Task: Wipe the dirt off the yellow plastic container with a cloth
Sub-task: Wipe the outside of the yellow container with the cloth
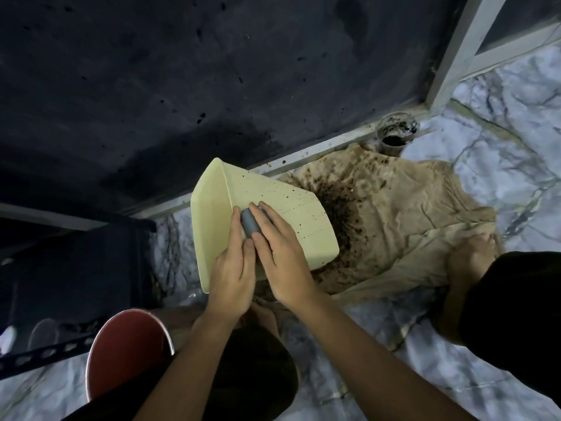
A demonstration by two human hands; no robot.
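The yellow plastic container [291,208] lies tilted on its side with its opening to the left, and dark specks dot its upper wall. My left hand [232,268] straddles the container's rim, fingers along the inside and thumb on the outer wall. My right hand [282,259] lies on the outer wall and holds a small grey cloth [250,226] against it, right beside my left fingers. Part of the grey cloth is hidden under my right fingers.
A brown sheet [403,220] with a dark pile of dirt [337,208] lies under the container on the marble floor [501,101]. A dirty cup [394,133] stands by the door frame. There is a red bucket [124,354] at lower left, a black rack [60,268] at left, and my knee [510,314] at right.
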